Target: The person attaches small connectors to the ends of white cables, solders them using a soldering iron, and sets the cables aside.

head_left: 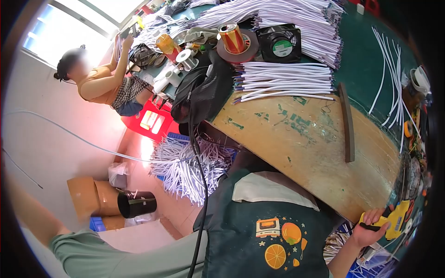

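Note:
At the lower right, my right hand (369,228) has its fingers wrapped round a yellow hand tool (397,219) with a black part at the grip. Its exact kind is hard to make out. It is held beside the near right corner of a worn wooden board (296,125). My left arm (34,215) stretches out to the left edge, blurred, and its hand lies beyond the picture. A long pale wire (97,144) arcs across the left side. Bundled white wires (287,78) lie along the board's far edge.
A dark wooden strip (346,123) lies on the board. Behind stand a drink can (232,38), a black fan (279,43) and a large wire pile (296,28). A black bag (206,85) hangs at the table edge. Loose wires (187,169) fill a floor crate. Another person (104,81) works at the back left.

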{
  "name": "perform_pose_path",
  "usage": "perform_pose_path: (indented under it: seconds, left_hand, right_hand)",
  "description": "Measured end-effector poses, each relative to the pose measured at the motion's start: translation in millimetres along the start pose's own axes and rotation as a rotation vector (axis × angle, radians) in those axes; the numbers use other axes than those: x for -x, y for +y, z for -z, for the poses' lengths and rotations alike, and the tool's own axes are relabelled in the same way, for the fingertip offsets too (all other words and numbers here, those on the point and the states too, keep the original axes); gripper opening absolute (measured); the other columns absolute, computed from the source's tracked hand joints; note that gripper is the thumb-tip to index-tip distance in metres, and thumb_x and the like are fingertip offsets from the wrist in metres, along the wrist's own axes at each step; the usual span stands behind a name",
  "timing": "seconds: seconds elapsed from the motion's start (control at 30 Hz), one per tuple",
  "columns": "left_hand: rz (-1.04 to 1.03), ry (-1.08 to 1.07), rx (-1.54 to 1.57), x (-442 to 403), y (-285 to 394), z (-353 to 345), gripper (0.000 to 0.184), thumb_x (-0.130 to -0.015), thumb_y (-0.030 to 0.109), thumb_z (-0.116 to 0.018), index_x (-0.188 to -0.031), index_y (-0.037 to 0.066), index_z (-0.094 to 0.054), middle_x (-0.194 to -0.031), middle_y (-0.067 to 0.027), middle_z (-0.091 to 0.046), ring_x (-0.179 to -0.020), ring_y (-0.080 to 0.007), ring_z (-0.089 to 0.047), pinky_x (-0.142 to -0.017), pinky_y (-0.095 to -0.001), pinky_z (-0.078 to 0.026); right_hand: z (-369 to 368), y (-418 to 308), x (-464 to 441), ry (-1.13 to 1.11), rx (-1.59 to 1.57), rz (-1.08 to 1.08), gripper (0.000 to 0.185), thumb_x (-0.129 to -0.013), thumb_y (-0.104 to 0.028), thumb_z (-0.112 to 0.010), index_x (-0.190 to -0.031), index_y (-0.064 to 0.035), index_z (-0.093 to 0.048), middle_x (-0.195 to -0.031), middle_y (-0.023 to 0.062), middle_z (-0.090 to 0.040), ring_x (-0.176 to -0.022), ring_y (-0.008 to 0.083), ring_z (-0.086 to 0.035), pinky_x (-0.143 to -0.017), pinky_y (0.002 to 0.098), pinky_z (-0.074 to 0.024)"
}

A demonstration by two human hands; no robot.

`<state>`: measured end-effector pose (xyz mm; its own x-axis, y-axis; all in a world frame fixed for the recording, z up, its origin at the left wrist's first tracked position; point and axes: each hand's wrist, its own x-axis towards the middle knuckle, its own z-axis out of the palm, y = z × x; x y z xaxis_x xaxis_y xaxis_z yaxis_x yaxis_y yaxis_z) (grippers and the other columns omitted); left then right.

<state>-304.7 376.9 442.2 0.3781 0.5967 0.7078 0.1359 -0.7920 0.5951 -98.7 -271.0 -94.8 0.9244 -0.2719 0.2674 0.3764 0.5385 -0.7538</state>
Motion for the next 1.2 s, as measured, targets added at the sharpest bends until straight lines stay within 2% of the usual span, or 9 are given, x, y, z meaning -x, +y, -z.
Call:
perform_pose_path:
  seconds: [0.07,0.13,0.23,0.37,0.57,0.73,0.9,1.1,1.2]
  left_hand:
    - [0.018,-0.023,-0.259,17,-41,0,0.024,-0.083,0.028,-0.070,-0.082,0.009,-0.054,-0.060,-0.0003,-0.052,-0.044,-0.0102,-0.039,-0.038,-0.0223,-0.030]
    - [0.095,0.047,-0.384,27,-114,3,0.017,-0.089,0.030,-0.062,-0.096,0.015,-0.064,-0.061,0.0109,-0.040,-0.050,0.0004,-0.031,-0.044,-0.0157,-0.022]
    - [0.184,-0.091,-0.496,95,-188,-53,0.018,-0.091,0.033,-0.058,-0.084,0.017,-0.061,-0.059,0.0098,-0.037,-0.050,-0.0011,-0.031,-0.045,-0.0189,-0.024]
    - [0.424,-0.259,-0.400,213,-316,-132,0.020,-0.089,0.028,-0.062,-0.085,0.008,-0.061,-0.063,0.0051,-0.046,-0.053,-0.0048,-0.038,-0.048,-0.0217,-0.032]
    - [0.900,0.019,-0.039,327,-412,-169,0.019,-0.085,0.026,-0.067,-0.083,0.007,-0.060,-0.064,-0.0020,-0.057,-0.052,-0.0111,-0.053,-0.047,-0.0240,-0.042]
    - [0.841,0.153,0.063,224,-475,-75,0.022,-0.086,0.026,-0.064,-0.075,0.010,-0.056,-0.057,-0.0018,-0.054,-0.050,-0.0109,-0.052,-0.046,-0.0238,-0.043]
    - [0.573,0.312,-0.024,93,-474,27,0.011,-0.087,0.017,-0.060,-0.091,0.007,-0.057,-0.082,-0.0039,-0.063,-0.070,-0.0174,-0.064,-0.056,-0.0255,-0.051]
    - [0.282,0.455,-0.502,70,-384,13,0.025,-0.087,0.025,-0.063,-0.098,0.004,-0.057,-0.079,-0.0041,-0.061,-0.062,-0.0115,-0.057,-0.052,-0.0226,-0.043]
    - [0.191,0.280,-0.557,106,-392,-28,0.029,-0.088,0.031,-0.063,-0.097,0.004,-0.058,-0.069,0.0000,-0.053,-0.057,-0.0084,-0.047,-0.050,-0.0230,-0.037]
  right_hand:
    - [1,0,0,-0.004,0.010,-0.002,0.051,-0.096,-0.035,-0.050,-0.129,0.0013,-0.035,-0.070,0.0029,-0.040,-0.055,0.0099,-0.039,-0.051,0.0235,-0.0331]
    - [4,0,0,-0.007,0.019,-0.003,0.052,-0.096,-0.036,-0.048,-0.129,0.0016,-0.035,-0.071,0.0037,-0.041,-0.055,0.0104,-0.040,-0.050,0.0239,-0.0336]
    - [4,0,-1,0.000,0.025,-0.018,0.052,-0.096,-0.036,-0.049,-0.129,0.0015,-0.035,-0.071,0.0035,-0.041,-0.055,0.0103,-0.039,-0.052,0.0238,-0.0337]
    - [3,0,-1,0.020,0.031,-0.031,0.048,-0.096,-0.034,-0.048,-0.128,0.0004,-0.035,-0.071,0.0025,-0.040,-0.056,0.0091,-0.039,-0.054,0.0234,-0.0333]
    - [3,-2,-3,-0.004,0.058,-0.045,0.048,-0.096,-0.033,-0.048,-0.129,-0.0001,-0.034,-0.072,0.0029,-0.041,-0.056,0.0092,-0.039,-0.054,0.0237,-0.0339]
    - [4,-2,-2,0.022,0.080,-0.069,0.049,-0.097,-0.034,-0.047,-0.129,0.0003,-0.034,-0.072,0.0029,-0.041,-0.056,0.0093,-0.039,-0.053,0.0239,-0.0337]
    - [6,-4,-2,0.035,0.111,-0.062,0.051,-0.097,-0.035,-0.047,-0.129,0.0014,-0.034,-0.071,0.0025,-0.041,-0.056,0.0092,-0.039,-0.053,0.0241,-0.0331]
    - [2,-4,-1,0.052,0.144,-0.033,0.050,-0.097,-0.035,-0.047,-0.129,0.0015,-0.035,-0.072,0.0028,-0.041,-0.056,0.0093,-0.039,-0.053,0.0241,-0.0331]
    - [3,-2,-1,0.051,0.130,-0.029,0.050,-0.097,-0.035,-0.047,-0.129,0.0014,-0.035,-0.072,0.0031,-0.041,-0.056,0.0096,-0.039,-0.053,0.0244,-0.0332]
